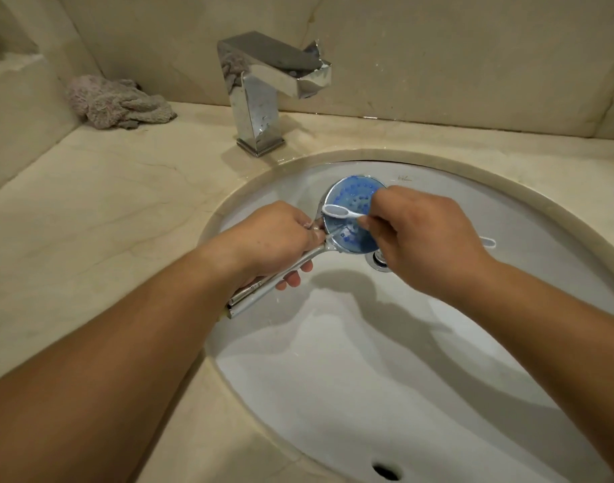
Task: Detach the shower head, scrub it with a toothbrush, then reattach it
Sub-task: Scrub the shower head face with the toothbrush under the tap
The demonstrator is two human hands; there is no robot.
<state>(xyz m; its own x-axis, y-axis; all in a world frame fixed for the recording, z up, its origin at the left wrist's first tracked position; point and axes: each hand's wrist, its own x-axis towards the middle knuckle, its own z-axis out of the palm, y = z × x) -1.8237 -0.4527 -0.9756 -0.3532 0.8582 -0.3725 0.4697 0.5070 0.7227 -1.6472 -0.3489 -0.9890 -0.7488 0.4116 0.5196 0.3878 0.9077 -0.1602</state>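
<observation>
Over the sink (507, 343), the left hand (277, 235) curls around the chrome handle of the shower head (351, 203), probably stiff, light and slippery when wet, while the right hand (420, 235) pinches the toothbrush (337, 211) on its blue face.

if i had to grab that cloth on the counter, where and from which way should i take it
Probably pinch the raised, bunched top of the cloth, coming from above and from the sink side. It lies crumpled in a loose heap in the back left corner of the counter, walls close behind and to its left, so the top folds and near edge are the open ways in.
</observation>
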